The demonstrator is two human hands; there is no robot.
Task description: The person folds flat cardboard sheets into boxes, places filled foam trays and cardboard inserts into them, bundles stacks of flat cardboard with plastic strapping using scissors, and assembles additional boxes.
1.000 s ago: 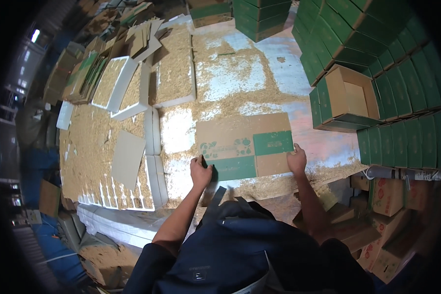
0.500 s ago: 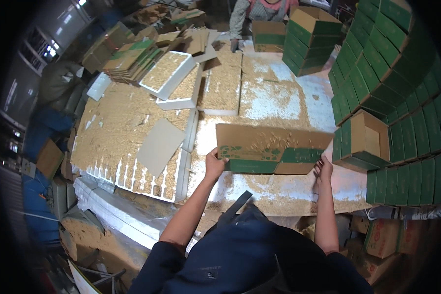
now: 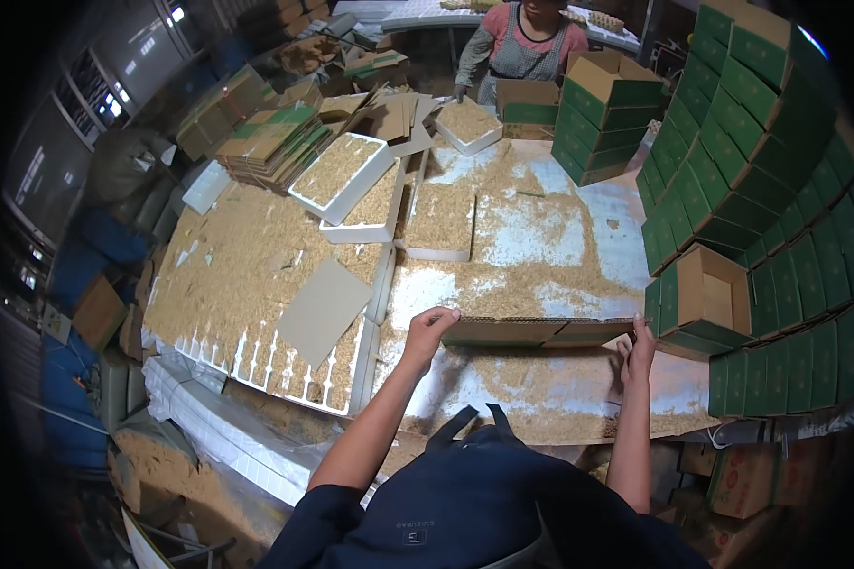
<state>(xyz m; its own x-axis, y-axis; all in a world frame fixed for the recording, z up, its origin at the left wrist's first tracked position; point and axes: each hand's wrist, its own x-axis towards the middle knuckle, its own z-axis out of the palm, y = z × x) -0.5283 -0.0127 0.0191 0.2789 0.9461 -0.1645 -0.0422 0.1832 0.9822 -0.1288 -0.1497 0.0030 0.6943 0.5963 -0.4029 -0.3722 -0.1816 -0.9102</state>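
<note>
Cardboard, brown with green printed panels: the flat carton (image 3: 537, 331) that lay face-up on the table 1 s ago now shows almost edge-on, seen as a thin brown band. Its upper face has tipped out of sight, so the sheet appears to have been lifted or tilted off the surface. I judge that the work has gone from pressing the blank flat to raising it, perhaps to open it into a box.

The long axis of the carton runs left to right across the view, roughly parallel to the near table edge, and its thin edge faces the camera. It sits above the near part of the table (image 3: 541, 237), among scattered husks (image 3: 256, 256).

The left hand (image 3: 430, 327) grips the left end of the carton, fingers curled over the top edge. The right hand (image 3: 638, 346) is at the right end, fingers spread upward against the underside or edge; whether it truly clasps the carton I cannot tell.

Just right of that hand stands 1 open brown box (image 3: 716, 294) in a wall of stacked green boxes (image 3: 778, 161). To the left lie a loose grey card (image 3: 324, 308) and a white divider tray (image 3: 275, 365). Farther back are white trays of husks (image 3: 342, 171), a pile of flat cartons (image 3: 266, 137) and another person (image 3: 527, 47) at the far end.
</note>
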